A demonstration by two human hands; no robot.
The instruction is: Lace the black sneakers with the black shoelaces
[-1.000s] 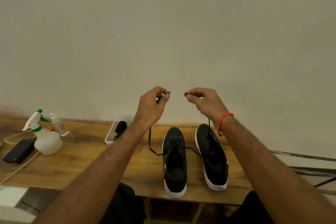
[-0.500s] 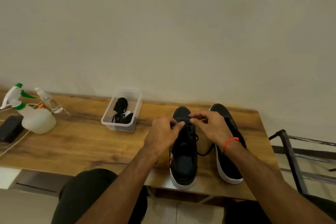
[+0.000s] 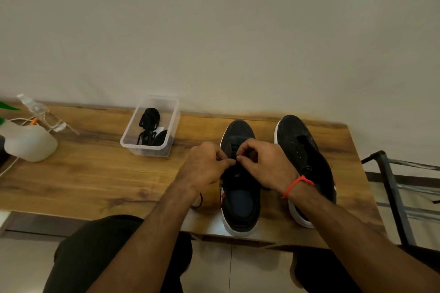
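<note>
Spray bottle (image 3: 29, 141): far left on table (image 3: 95, 173).
Clear tub (image 3: 152, 126): holds spare black shoelaces (image 3: 149, 126).
Left hand (image 3: 206, 165): fingers curled, pinching lace (image 3: 232, 150) over left sneaker (image 3: 239, 197).
Right hand (image 3: 266, 164): pinching same lace.
Right sneaker (image 3: 302, 150): unlaced, just beside.

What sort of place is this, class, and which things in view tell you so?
Probably a plain room in a home, used as a makeshift work spot: a wooden table against a bare wall, a tiled floor, and a spray bottle and cables at the table's left end.
</note>
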